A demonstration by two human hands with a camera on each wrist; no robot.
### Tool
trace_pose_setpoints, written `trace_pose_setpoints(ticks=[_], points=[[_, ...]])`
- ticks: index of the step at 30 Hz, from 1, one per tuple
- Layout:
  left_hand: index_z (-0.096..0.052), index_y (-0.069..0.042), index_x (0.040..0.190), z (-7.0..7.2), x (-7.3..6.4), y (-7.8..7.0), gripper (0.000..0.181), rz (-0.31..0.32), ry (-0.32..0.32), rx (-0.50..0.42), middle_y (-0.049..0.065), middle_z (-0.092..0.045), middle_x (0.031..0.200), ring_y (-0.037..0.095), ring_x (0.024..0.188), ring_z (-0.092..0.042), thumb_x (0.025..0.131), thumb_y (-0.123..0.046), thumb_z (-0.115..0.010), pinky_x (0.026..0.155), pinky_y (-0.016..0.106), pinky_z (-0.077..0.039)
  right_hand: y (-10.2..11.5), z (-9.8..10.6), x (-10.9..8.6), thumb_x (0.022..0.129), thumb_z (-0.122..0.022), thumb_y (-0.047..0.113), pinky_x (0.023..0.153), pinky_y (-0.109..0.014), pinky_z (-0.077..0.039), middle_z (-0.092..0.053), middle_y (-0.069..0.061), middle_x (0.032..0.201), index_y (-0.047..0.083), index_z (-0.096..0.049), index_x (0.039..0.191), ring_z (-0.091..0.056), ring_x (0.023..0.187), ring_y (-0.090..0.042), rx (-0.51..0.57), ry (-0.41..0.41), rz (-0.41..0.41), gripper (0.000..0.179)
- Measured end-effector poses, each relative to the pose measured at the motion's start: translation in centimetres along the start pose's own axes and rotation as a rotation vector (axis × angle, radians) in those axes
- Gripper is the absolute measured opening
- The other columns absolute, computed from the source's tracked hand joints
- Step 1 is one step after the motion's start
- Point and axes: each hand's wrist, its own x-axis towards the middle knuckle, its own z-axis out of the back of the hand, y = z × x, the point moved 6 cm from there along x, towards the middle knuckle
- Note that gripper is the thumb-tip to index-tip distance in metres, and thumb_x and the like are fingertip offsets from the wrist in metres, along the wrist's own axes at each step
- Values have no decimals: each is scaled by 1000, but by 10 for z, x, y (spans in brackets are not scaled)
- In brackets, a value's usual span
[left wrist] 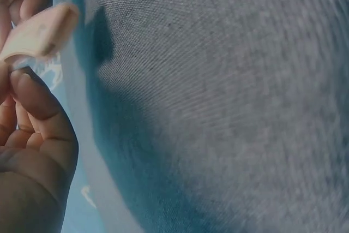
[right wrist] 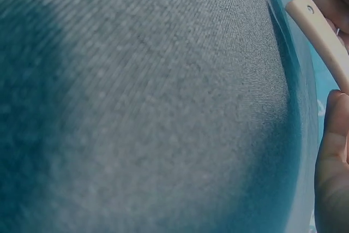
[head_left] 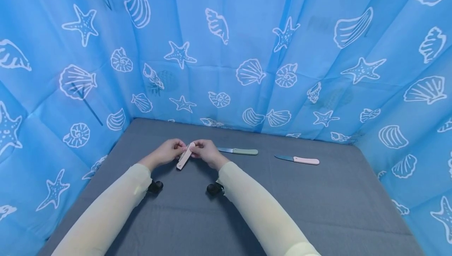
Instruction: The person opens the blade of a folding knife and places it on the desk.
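A folding knife with a pale peach handle (head_left: 184, 158) is held up between both hands above the grey table. My right hand (head_left: 207, 152) grips the handle's upper end, thumb laid along it. At the handle's side, my left hand (head_left: 170, 150) pinches what looks like the blade, mostly hidden by the fingertips. The left wrist view shows the left thumb and finger (left wrist: 41, 94) pressed together just below the handle (left wrist: 46, 31). In the right wrist view, the handle's pivot end (right wrist: 308, 9) points away from the right thumb (right wrist: 335, 129).
Just right of my right hand lies an unfolded knife with a green handle (head_left: 245, 152). Farther right is another unfolded knife, pink-handled (head_left: 306, 161) with a dark blade. A blue curtain (head_left: 226, 52) with white shell prints encloses the grey table (head_left: 300, 201) at the back and sides.
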Motion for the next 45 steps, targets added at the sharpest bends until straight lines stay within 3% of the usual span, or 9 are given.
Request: trace_pose_setpoints(ticks=[6, 14, 19, 27, 30, 35, 41, 45], points=[[-61, -2, 115, -1, 0, -6, 23, -28, -20, 16, 10, -63, 95, 22, 84, -60, 106, -22, -53, 72, 34, -50, 2, 3, -1, 101, -59, 8, 83, -30, -57, -68, -13, 106, -6, -64, 122, -66, 88, -14, 2, 0, 0, 25], [-57, 0, 114, 5, -2, -7, 22, -24, -99, 40, 12, -62, 95, 23, 84, -59, 108, -20, -48, 69, 34, -48, 0, 11, 0, 101, -60, 6, 82, -29, -57, -67, -12, 103, -6, -64, 122, -67, 87, -14, 36, -55, -15, 25], [-50, 1, 114, 12, -2, 3, 21, -14, -193, -48, 13, -62, 94, 23, 85, -60, 109, -18, -43, 72, 34, -49, -2, 21, 0, 100, -60, 5, 82, -30, -57, -65, -13, 99, -7, -63, 123, -65, 83, -13, 89, -135, -17, 26], [-45, 6, 119, 22, -8, 13, 25, 21, -285, -304, 18, -62, 102, 21, 90, -62, 110, -16, -40, 89, 44, -52, -2, 29, -1, 101, -59, 5, 81, -25, -56, -63, -14, 105, -9, -59, 126, -64, 84, -11, 224, -188, -53, 29], [-45, 7, 123, 23, -10, 13, 27, 31, -254, -344, 16, -62, 103, 17, 89, -63, 109, -16, -42, 90, 41, -54, 0, 29, -2, 98, -61, 3, 78, -24, -57, -63, -13, 100, -10, -59, 122, -64, 81, -12, 245, -180, -43, 27], [-50, 8, 122, 26, -10, 16, 28, 54, -125, -385, 14, -63, 102, 14, 88, -65, 107, -15, -47, 88, 35, -56, -2, 30, -2, 95, -64, 0, 73, -23, -57, -64, -12, 94, -8, -61, 112, -65, 76, -12, 239, -137, -65, 20], [-54, 7, 111, 27, -11, 24, 20, 120, 1, -408, 11, -68, 92, 16, 84, -69, 103, -11, -56, 83, 34, -58, -9, 27, -1, 95, -64, -2, 70, -22, -57, -63, -11, 90, -8, -62, 105, -65, 72, -12, 217, -26, -131, 12], [-56, 7, 108, 27, -13, 23, 19, 120, 38, -380, 11, -70, 89, 16, 82, -70, 101, -11, -58, 81, 33, -58, -11, 25, -1, 95, -63, -2, 72, -23, -57, -64, -11, 90, -8, -63, 107, -66, 74, -13, 195, 36, -153, 13]])
